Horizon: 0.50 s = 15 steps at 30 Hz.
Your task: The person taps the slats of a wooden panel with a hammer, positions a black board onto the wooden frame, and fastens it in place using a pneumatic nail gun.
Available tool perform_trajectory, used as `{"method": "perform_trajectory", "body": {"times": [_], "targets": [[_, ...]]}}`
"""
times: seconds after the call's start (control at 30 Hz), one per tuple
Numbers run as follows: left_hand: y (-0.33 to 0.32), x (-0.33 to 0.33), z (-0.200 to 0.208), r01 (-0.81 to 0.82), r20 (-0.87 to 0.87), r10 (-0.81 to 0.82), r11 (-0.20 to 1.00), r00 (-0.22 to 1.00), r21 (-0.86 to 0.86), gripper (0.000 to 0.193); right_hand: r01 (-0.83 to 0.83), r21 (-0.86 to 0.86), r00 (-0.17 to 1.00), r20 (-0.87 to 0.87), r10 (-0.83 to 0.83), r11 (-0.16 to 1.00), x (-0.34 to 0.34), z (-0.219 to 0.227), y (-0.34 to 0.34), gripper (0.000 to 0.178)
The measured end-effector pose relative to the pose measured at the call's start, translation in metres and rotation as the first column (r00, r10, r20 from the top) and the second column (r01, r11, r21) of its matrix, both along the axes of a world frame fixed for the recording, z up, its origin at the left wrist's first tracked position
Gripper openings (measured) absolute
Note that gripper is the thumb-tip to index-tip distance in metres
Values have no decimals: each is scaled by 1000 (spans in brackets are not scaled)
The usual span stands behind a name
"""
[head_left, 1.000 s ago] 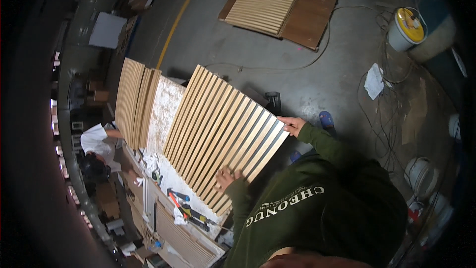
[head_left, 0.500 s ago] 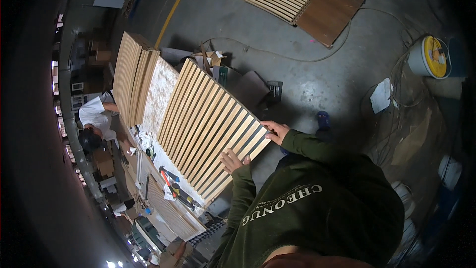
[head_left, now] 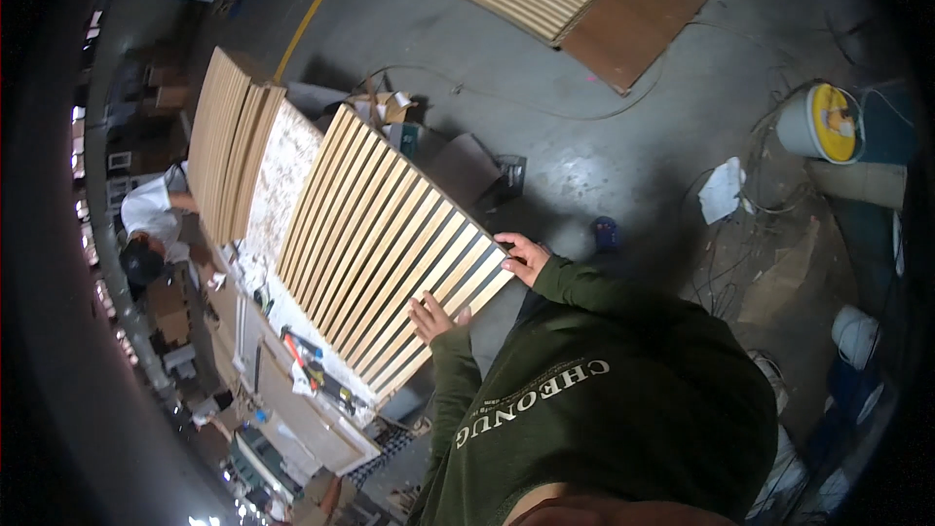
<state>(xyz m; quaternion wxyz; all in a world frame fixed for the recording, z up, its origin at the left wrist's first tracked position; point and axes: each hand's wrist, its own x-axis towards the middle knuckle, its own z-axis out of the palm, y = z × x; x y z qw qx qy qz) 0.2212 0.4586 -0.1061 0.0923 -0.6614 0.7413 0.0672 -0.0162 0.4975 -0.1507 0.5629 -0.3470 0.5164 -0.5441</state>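
Slatted panel (head_left: 382,242) lies under the outspread left hand (head_left: 435,321), its corner clasped by the right hand (head_left: 524,259).

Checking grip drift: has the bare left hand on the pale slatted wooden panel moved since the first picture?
Yes: left hand shifted right, away from the slender red tool.

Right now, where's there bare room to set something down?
The mottled tabletop strip between the slatted stack and slatted panel looks free; so does grey floor between the blue shoe and white sheet. Tools crowd the tabletop's nearer end.
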Motion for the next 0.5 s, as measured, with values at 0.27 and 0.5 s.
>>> {"method": "perform_trajectory", "body": {"times": [0.27,0.5], "targets": [[-21,40,122,-859,-710,688,445,147,253,41,400,167,903,98,-419,901,-56,-30,-38,36],[-11,150,75,-927,-605,795,261,47,271,46,486,344,812,161,-560,804,-89,-18,-55,38]]}}
